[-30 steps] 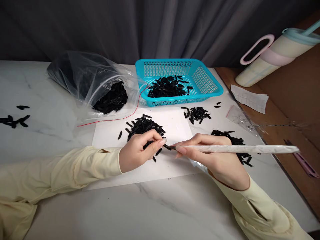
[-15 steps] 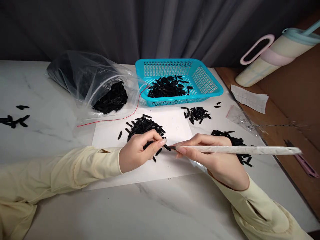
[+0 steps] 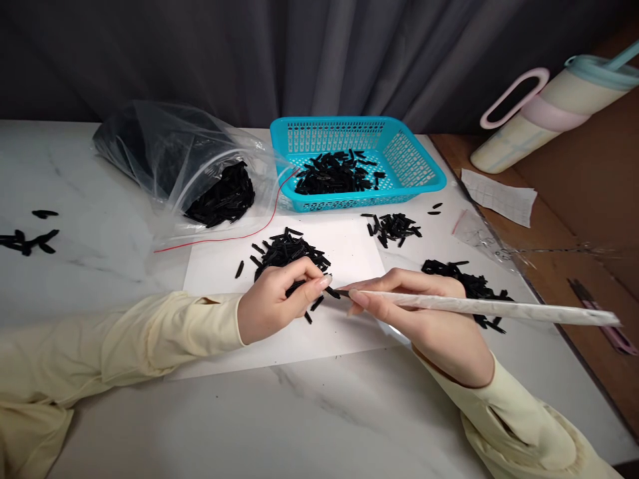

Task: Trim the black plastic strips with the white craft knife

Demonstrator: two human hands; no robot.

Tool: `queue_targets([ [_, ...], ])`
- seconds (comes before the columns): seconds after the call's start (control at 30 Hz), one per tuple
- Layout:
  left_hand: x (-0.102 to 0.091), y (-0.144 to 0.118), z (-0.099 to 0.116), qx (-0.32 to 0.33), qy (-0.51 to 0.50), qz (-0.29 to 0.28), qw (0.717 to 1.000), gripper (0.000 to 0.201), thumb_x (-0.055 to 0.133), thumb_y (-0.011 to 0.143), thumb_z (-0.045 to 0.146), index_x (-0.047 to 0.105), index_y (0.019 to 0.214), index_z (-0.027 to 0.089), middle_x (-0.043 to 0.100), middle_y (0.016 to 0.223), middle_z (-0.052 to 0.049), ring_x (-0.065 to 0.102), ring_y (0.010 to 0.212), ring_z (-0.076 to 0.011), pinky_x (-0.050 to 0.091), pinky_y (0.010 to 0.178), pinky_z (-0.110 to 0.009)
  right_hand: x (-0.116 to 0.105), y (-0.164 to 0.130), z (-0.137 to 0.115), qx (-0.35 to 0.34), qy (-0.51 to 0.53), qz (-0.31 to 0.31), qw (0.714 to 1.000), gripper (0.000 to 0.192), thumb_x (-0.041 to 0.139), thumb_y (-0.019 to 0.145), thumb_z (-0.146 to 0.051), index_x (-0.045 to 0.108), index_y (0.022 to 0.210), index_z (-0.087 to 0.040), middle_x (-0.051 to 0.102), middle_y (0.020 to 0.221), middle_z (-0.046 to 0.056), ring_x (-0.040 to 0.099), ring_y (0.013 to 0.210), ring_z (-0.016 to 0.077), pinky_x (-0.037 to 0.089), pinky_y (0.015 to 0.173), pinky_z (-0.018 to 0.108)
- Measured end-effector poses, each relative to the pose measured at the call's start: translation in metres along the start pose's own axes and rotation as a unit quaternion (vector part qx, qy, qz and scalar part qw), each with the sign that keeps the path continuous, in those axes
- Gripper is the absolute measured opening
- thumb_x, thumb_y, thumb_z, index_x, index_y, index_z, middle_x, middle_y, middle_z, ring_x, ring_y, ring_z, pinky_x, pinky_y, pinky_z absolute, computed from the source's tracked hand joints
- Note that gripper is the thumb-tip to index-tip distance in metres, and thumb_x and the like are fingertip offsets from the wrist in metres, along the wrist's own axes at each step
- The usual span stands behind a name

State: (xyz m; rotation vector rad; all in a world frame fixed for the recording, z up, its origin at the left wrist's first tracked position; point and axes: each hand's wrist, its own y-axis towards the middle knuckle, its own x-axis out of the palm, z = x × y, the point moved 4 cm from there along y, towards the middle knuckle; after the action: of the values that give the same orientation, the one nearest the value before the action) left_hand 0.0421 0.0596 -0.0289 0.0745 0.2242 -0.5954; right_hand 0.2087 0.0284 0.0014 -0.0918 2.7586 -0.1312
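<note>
My left hand (image 3: 279, 297) pinches one small black strip (image 3: 331, 291) between thumb and forefinger, its free end pointing right. In my right hand (image 3: 424, 313) is a long tool with a white-wrapped handle (image 3: 499, 309), held like a pen. Its narrow dark tip (image 3: 343, 293) meets or nearly meets the strip's end; I cannot tell whether they touch. Behind my left fingers lies a pile of black strips (image 3: 292, 251) on a white paper sheet (image 3: 224, 356), partly hidden by that hand. Another heap of strips (image 3: 474, 286) sits just beyond my right hand.
A turquoise basket (image 3: 369, 199) and an open zip bag (image 3: 164, 146), both holding black strips, stand at the back. A smaller pile (image 3: 394, 227) lies before the basket, with loose strips (image 3: 30, 241) far left. Rightward are a tumbler (image 3: 539, 113), a paper slip (image 3: 499, 196) and pink-handled tweezers (image 3: 609, 329).
The back end of the white-handled tool has swung lower and slightly right, and my right hand has tilted with it. My left hand has stayed nearly still with the strip.
</note>
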Motion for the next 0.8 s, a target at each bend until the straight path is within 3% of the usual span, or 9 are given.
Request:
queue_targets([
  [0.57, 0.0011, 0.0000, -0.0020, -0.012, -0.026, 0.001, 1.000, 0.017, 0.044, 0.088, 0.027, 0.046, 0.074, 0.017, 0.039, 0.050, 0.009, 0.034, 0.043, -0.0048, 0.032, 0.046, -0.019, 0.0024, -0.0036, -0.0052, 0.032, 0.003, 0.009, 0.999, 0.013, 0.069, 0.072, -0.030, 0.068, 0.062, -0.023, 0.071, 0.067, 0.001, 0.067, 0.067, 0.0198, 0.053, 0.058, 0.026],
  [0.8, 0.0008, -0.0004, -0.0008, -0.011, -0.023, 0.000, 1.000, 0.017, 0.044, 0.088, 0.026, 0.046, 0.073, 0.017, 0.037, 0.050, 0.009, 0.033, 0.043, -0.0044, 0.032, 0.047, -0.019, 0.0011, -0.0023, -0.0031, 0.012, 0.009, 0.000, 1.000, 0.010, 0.070, 0.072, -0.028, 0.069, 0.063, -0.024, 0.071, 0.066, 0.000, 0.068, 0.065, 0.0178, 0.053, 0.056, 0.024],
])
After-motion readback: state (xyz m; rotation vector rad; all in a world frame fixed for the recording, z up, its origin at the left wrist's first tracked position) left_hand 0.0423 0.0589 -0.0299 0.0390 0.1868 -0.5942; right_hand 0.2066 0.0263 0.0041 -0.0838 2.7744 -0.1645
